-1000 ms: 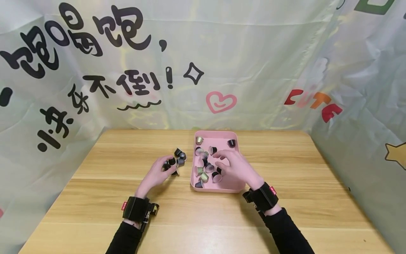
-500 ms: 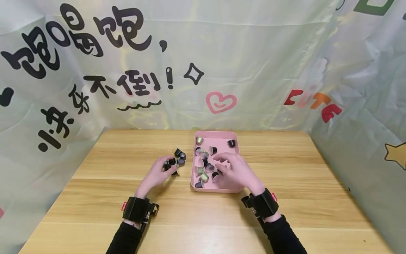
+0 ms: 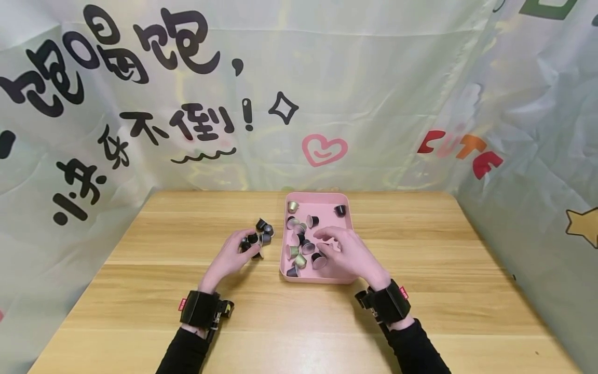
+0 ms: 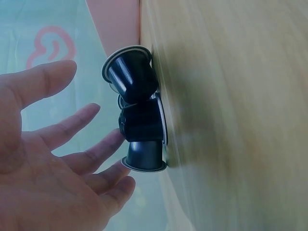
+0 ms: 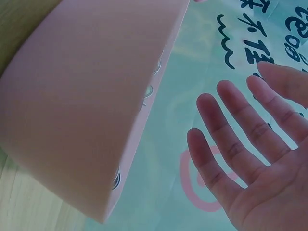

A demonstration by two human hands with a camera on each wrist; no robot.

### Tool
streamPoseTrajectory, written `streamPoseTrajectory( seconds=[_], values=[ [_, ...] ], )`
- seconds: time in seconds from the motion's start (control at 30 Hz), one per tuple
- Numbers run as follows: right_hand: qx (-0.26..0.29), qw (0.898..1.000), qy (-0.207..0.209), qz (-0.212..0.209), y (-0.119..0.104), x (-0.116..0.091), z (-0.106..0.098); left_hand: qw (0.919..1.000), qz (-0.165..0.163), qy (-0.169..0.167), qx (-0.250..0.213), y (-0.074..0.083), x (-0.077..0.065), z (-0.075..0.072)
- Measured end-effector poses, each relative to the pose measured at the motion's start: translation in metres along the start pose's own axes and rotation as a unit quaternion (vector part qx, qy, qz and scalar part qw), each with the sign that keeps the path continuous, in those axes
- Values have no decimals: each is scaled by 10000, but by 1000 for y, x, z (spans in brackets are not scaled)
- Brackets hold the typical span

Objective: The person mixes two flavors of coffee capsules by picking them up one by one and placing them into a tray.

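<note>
My left hand (image 3: 232, 255) is at a small pile of dark coffee capsules (image 3: 265, 238) on the table. In the left wrist view its fingers spread loosely beside the black capsules (image 4: 132, 74); a fingertip seems to meet one, but none is gripped. My right hand (image 3: 350, 253) hovers over the right part of a pink tray (image 3: 320, 281), fingers apart and holding nothing. Inside the tray lie several capsules, among them a pale green one (image 3: 300, 261), a gold one (image 3: 293, 206) and a black one (image 3: 340, 210). The right hand hides part of the tray floor.
A wooden table (image 3: 420, 322) carries the tray and the pile. Behind it and at both sides hangs a pale printed cloth (image 3: 374, 78). In the right wrist view the tray's wall (image 5: 86, 96) covers most of what lies inside.
My right hand has drawn back slightly toward me over the tray, covering a dark capsule that showed beneath it before. The left hand and the capsules stay where they were.
</note>
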State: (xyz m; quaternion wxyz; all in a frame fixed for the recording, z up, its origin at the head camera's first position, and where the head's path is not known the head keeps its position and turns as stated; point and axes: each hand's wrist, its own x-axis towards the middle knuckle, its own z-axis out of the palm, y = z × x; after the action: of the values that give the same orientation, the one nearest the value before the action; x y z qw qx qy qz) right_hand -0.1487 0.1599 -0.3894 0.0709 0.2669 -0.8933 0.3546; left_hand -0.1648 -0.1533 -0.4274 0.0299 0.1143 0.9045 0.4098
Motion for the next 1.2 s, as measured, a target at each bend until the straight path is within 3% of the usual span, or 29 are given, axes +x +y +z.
streamPoseTrajectory(
  seconds=[0.7, 0.97, 1.2],
  values=[
    [73, 10000, -16, -35, 2, -3, -2, 9997, 156, 190, 14, 2, -2, 2],
    [125, 9999, 16, 54, 2, -3, -5, 9996, 205, 90, 158, 8, -3, 1],
    [76, 9998, 177, -22, 4, -3, -7, 9965, 616, -184, 527, 13, -3, 4]
  ],
)
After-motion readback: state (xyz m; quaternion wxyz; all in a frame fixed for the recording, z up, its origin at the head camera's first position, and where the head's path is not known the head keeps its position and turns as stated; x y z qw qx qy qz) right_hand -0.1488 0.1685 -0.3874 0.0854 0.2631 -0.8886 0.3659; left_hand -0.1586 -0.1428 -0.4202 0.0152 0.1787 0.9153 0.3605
